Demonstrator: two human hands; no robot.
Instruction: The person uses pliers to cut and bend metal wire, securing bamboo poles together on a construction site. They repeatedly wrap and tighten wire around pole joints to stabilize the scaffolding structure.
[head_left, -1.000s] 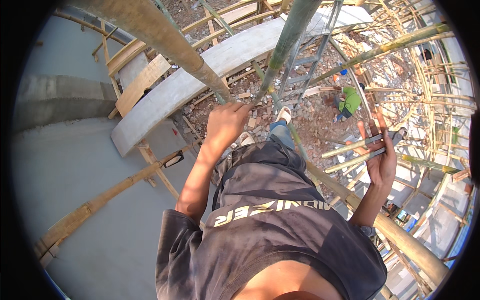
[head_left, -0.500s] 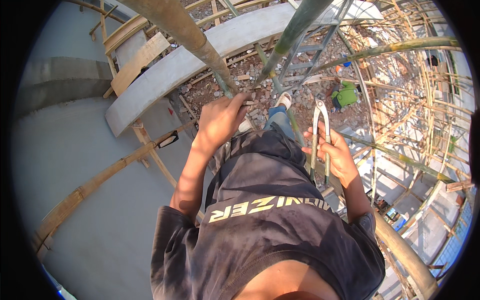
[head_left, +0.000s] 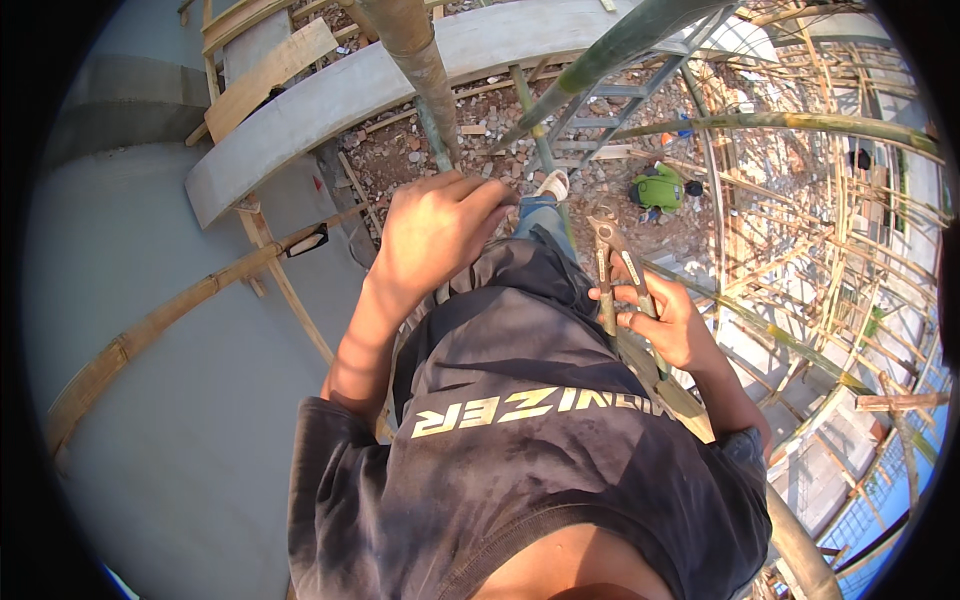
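Note:
My left hand (head_left: 440,225) is raised in front of my waist, near the foot of an upright bamboo pole. Its fingers are curled in a pinch; whatever lies between the fingertips is too small and dark to name. In my right hand (head_left: 665,320), beside my right hip, is a pair of steel pincers (head_left: 606,262) with dark handle grips. The jaws point away from me, and the two handles stand apart, with my fingers around them.
A bamboo pole (head_left: 415,60) and a greenish pole (head_left: 590,75) rise ahead. Behind them curves a concrete ledge (head_left: 300,125). A grey wall (head_left: 190,400) stands left, crossed by a bamboo rail (head_left: 190,302). Far below, a person in green (head_left: 657,190) is on rubble near a ladder (head_left: 600,120). Bamboo scaffolding (head_left: 840,240) fills the right.
The pincers have turned and tipped, so their jaws now sit lower and further left. My left hand remains pinched. The view has shifted slightly, and the person below has changed posture.

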